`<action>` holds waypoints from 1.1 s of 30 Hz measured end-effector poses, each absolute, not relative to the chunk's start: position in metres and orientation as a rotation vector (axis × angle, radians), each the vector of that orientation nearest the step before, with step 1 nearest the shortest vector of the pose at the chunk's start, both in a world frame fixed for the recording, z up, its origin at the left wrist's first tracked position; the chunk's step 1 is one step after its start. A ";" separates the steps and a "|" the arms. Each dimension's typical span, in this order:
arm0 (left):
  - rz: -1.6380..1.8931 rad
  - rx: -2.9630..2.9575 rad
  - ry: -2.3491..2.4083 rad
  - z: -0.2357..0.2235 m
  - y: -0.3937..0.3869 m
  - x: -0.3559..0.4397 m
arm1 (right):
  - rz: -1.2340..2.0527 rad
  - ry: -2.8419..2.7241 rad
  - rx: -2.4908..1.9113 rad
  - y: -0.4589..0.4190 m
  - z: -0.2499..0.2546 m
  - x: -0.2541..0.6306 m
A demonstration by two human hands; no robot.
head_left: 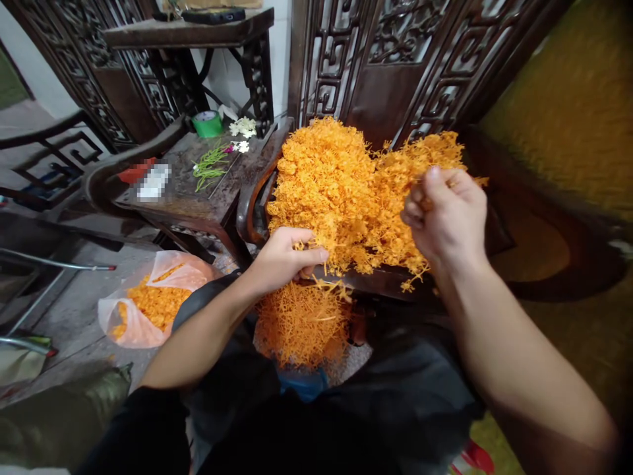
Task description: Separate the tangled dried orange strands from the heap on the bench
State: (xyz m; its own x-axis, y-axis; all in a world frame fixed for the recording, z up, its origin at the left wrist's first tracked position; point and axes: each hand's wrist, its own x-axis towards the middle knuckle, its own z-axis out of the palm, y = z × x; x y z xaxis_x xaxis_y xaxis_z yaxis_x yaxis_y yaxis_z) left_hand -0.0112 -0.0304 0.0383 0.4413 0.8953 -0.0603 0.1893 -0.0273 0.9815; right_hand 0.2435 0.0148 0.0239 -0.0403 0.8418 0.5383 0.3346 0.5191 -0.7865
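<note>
Item: orange flowers (324,171), piled on the dark wooden seat (388,280) up to its front edge.
Item: blue container (304,384), below that edge, heaped with thin orange stalks (301,330).
Item: translucent plastic bag (136,330), on the floor, holding orange blooms (157,307).
My left hand (281,258): grip pinched on a few orange flowers.
My right hand (452,214): fingers curled; I cannot tell if the grip is closed.

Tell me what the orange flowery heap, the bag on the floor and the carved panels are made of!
Orange heap: matte blossoms, seemingly, from their petals; real or artificial, I can't tell. Bag: probably thin, shiny plastic, creased and partly see-through. Carved panels: likely dark wood, glossy, because light glints along them.
</note>
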 end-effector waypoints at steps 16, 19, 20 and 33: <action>0.492 1.704 0.972 0.039 -0.028 -0.015 | 1.001 -1.442 -1.007 0.012 0.035 0.244; 0.457 1.743 1.036 0.036 -0.025 -0.012 | 0.950 -1.923 -1.003 -0.013 0.041 0.225; 0.455 1.759 1.042 0.035 -0.025 -0.011 | 0.878 -2.072 -0.972 -0.021 0.042 0.217; 0.518 1.770 1.093 0.031 -0.019 -0.012 | 0.700 -1.499 -1.042 -0.014 0.036 0.228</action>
